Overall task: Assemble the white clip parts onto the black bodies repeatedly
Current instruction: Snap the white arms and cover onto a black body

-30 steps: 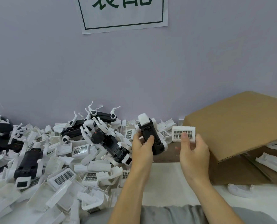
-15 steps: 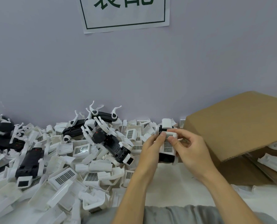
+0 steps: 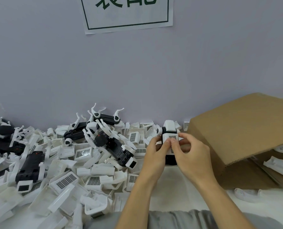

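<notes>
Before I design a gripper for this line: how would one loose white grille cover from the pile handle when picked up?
The white grille cover is probably stiff and light: it looks like thin moulded plastic. Its flat faces suggest it won't roll, though smooth plastic may slip. The pile lies loose and tangled, so neighbours may shift or lift with it.

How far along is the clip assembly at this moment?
Done: a few black bodies with white parts fitted lie on the pile by the wall. In hand: the left hand and right hand press a white grille clip onto a black body. Left: many loose white clips and bare black bodies.
</notes>
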